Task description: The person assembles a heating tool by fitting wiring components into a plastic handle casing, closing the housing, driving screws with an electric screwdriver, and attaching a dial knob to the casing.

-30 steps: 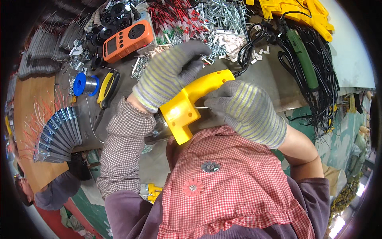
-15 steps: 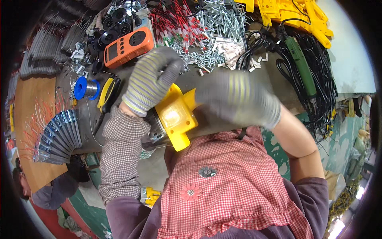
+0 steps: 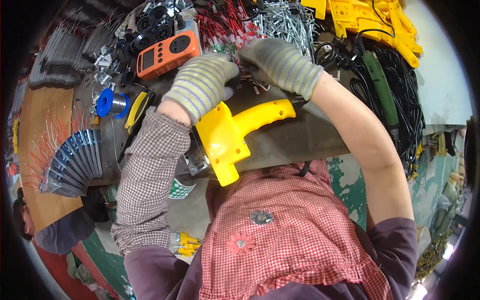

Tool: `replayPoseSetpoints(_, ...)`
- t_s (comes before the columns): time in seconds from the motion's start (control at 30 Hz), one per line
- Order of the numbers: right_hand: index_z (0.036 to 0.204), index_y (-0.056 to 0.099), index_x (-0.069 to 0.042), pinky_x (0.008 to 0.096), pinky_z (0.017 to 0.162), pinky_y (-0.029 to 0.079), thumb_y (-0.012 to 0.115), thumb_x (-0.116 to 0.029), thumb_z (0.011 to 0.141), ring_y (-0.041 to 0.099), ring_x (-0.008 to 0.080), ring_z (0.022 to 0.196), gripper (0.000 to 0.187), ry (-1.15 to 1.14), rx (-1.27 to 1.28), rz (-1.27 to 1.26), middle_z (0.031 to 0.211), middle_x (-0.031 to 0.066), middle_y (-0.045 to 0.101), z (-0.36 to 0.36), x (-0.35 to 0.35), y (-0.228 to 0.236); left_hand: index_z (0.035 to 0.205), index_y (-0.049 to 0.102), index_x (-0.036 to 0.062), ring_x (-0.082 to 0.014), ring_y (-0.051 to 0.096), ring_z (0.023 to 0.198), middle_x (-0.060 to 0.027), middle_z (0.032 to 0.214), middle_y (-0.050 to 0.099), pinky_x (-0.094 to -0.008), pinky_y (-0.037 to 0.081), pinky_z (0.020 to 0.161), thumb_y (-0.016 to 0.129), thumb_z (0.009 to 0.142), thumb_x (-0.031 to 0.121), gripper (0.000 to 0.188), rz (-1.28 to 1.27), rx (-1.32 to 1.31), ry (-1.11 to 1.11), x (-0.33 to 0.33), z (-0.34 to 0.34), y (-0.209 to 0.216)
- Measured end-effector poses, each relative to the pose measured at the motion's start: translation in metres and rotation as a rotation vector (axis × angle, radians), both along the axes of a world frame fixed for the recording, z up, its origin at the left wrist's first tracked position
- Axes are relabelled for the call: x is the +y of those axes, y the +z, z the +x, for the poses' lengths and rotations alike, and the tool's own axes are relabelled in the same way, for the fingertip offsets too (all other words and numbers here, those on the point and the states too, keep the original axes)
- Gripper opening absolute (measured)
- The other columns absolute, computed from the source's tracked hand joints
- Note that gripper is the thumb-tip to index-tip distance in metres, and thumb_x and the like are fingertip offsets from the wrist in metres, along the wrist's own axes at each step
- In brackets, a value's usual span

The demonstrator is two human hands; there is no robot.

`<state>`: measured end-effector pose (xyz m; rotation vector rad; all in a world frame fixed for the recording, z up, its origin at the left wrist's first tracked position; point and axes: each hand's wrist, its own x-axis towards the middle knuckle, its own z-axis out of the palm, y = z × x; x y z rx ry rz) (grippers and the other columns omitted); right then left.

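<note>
A yellow plastic tool housing [image 3: 222, 142] with a pistol-like handle lies at the table's near edge, the handle pointing right. My gloved left hand [image 3: 205, 82] is just above its far end, fingers curled inward; whatever they hold is hidden. Farther right, my gloved right hand [image 3: 282, 65] reaches over the small screws [image 3: 227, 49] and other loose parts, its fingers bent down and closed, their tips partly hidden. Metal plate parts [image 3: 196, 159] stick out from under the housing's left side.
An orange meter [image 3: 167, 55] stands beyond my left hand. Yellow-handled pliers [image 3: 137, 112] and a blue solder spool [image 3: 111, 103] lie at left, near stacked metal pieces [image 3: 75, 165]. Red wires, silver parts, black cables [image 3: 407, 100], a green tool [image 3: 378, 85] and yellow shells [image 3: 372, 22] fill the far and right sides.
My right hand has left the housing's handle and moved away to the pile of small parts, uncovering the handle. My left hand stays near the housing, fingers more curled.
</note>
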<state>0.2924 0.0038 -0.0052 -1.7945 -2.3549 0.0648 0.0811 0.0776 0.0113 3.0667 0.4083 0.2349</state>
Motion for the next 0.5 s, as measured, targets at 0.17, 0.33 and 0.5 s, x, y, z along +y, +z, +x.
replayPoseSetpoints(0.17, 0.106, 0.071, -0.004, 0.0403, 0.084, 0.059, 0.078, -0.009, 0.081, 0.073, 0.0351, 0.091, 0.026, -0.059, 0.363, 0.049, 0.097, 0.0154, 0.074, 0.014, -0.039, 0.026, 0.099, 0.078, 0.0074, -0.0368, 0.07, 0.1, -0.0159, 0.101, 0.072, -0.0467, 0.058, 0.088, 0.084, 0.072, 0.018, 0.03, 0.042, 0.291, -0.043, 0.002, 0.03, 0.011)
replayPoseSetpoints(0.33, 0.101, 0.073, -0.007, 0.0414, 0.08, 0.058, 0.073, -0.01, 0.083, 0.071, 0.0328, 0.089, 0.018, 0.171, 0.477, 0.125, 0.093, 0.013, 0.071, -0.007, -0.062, 0.035, 0.102, 0.075, 0.0063, -0.0371, 0.071, 0.093, -0.016, 0.096, 0.072, -0.0476, 0.058, 0.086, 0.081, 0.075, 0.015, 0.029, -0.087, 0.174, -0.039, 0.019, 0.022, -0.008)
replayPoseSetpoints(0.5, 0.084, 0.064, -0.011, 0.0394, 0.069, 0.057, 0.073, -0.019, 0.078, 0.067, 0.0257, 0.082, 0.013, 0.36, 0.159, 0.296, 0.087, 0.0058, 0.061, -0.049, -0.088, 0.042, 0.099, 0.068, 0.003, -0.0256, 0.07, 0.082, -0.0104, 0.09, 0.069, -0.0351, 0.057, 0.078, 0.075, 0.082, 0.005, 0.018, -0.426, -0.364, 0.007, 0.006, -0.028, 0.011)
